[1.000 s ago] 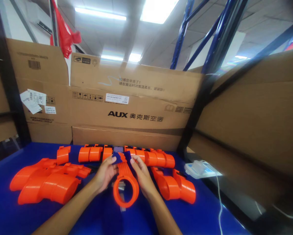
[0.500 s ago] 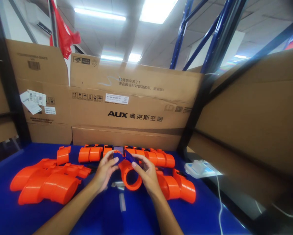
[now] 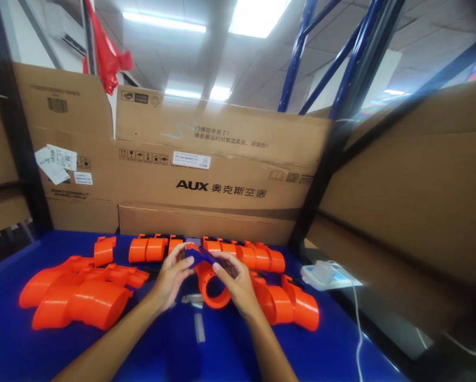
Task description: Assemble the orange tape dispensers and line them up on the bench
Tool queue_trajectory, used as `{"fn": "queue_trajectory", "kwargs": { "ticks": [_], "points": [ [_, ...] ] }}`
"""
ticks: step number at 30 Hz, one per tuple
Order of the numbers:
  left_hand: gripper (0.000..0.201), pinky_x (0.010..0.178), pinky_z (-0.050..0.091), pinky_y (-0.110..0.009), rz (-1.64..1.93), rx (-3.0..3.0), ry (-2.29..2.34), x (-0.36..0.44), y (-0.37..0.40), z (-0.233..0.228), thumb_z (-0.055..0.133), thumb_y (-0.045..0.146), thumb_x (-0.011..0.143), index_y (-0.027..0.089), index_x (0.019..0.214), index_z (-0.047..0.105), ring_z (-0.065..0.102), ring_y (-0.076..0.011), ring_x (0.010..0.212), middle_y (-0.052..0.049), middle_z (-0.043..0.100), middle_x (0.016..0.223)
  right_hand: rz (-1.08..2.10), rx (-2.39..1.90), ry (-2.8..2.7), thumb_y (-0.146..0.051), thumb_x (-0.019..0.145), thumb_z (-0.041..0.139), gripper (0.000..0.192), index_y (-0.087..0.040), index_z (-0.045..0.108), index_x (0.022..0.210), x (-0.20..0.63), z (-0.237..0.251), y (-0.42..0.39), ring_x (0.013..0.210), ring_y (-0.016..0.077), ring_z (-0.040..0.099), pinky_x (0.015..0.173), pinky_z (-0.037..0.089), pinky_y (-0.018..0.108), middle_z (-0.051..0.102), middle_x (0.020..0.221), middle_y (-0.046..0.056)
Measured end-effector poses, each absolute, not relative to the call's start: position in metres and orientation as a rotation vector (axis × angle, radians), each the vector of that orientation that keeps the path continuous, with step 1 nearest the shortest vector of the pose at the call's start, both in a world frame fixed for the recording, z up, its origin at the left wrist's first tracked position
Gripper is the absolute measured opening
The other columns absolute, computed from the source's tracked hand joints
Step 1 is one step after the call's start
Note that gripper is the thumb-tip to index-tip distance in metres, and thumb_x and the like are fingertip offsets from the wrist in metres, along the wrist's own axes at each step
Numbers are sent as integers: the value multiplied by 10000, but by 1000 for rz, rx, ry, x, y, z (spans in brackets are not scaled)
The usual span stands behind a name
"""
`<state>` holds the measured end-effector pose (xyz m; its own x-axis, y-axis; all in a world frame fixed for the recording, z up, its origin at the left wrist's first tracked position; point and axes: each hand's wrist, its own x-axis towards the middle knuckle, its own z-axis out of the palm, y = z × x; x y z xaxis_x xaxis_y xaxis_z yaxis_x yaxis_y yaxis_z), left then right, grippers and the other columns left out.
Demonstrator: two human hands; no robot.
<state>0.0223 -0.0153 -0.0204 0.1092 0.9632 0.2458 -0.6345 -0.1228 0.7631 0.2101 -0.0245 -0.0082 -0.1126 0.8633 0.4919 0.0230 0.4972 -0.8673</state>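
Observation:
Near the middle of the blue table, both hands hold up an orange plastic ring part (image 3: 217, 302) with its round opening turned toward me. Dark blue pieces sit at its top. My left hand (image 3: 175, 276) is closed on the upper left end, thumb pressed on a dark blue piece (image 3: 193, 257). With thumb and fingers, my right hand (image 3: 236, 278) pinches a dark blue flap (image 3: 208, 255) on the upper right. Whether the flap is joined to the ring part I cannot tell. Below the hands lie a small silvery piece (image 3: 193, 299) and a clear strip (image 3: 199, 327).
Several orange sleeve-shaped parts lie in a left pile (image 3: 79, 302), a right group (image 3: 296, 305) and a back row (image 3: 257, 257). A white device (image 3: 328, 275) with a cable (image 3: 358, 339) stands at the right edge. Cardboard (image 3: 222, 170) and dark posts (image 3: 321, 175) enclose the table (image 3: 142, 350).
The dark blue flap under my right hand has tipped slightly lower and left. My hands stay almost in place on the ring part; the view has shifted a little.

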Motion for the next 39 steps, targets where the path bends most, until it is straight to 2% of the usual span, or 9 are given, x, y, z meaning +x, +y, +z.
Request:
{"fn": "queue_trajectory", "kwargs": {
  "ticks": [8,14,20,34,37,39],
  "points": [
    [457,985,486,-460,1450,916,375,18,-17,-22,733,197,727,239,1175,653,556,-308,1220,-81,637,1252,736,-801,-1639,-399,847,695,421,-231,613,1224,209,-6,-33,1118,288,645,988,506,461,688,1207,96],
    [548,1037,431,-443,1435,1066,443,20,-18,-18,727,303,769,243,1293,579,535,-318,1258,-105,599,1345,193,-878,-1811,-350,775,772,563,-260,586,1299,214,-7,-38,1119,302,620,994,498,477,653,1227,108],
    [503,1009,446,-410,1587,1292,642,20,-12,-24,768,340,744,262,1200,570,628,-267,1121,-69,678,1203,-87,-813,-1926,-326,793,767,634,-290,531,1380,214,-8,-36,1043,275,618,937,528,461,634,1144,105],
    [410,970,450,-385,1687,1396,737,18,-9,-22,764,343,737,234,1086,578,628,-256,1086,-55,682,1125,-215,-780,-1941,-307,783,780,684,-307,508,1411,214,-11,-34,1047,272,617,914,549,443,626,1153,101],
    [437,977,451,-400,1687,1399,748,17,-9,-21,765,355,738,231,1116,584,632,-262,1079,-61,683,1122,-201,-788,-1926,-310,780,781,675,-306,518,1401,213,-10,-35,1062,273,617,933,541,447,633,1157,98],
    [501,1001,440,-412,1663,1398,717,17,-11,-20,757,352,756,239,1204,562,617,-273,1124,-79,663,1199,-129,-794,-1899,-321,783,777,662,-294,525,1394,212,-10,-35,1078,279,618,948,533,452,638,1173,103]
  ]
}}
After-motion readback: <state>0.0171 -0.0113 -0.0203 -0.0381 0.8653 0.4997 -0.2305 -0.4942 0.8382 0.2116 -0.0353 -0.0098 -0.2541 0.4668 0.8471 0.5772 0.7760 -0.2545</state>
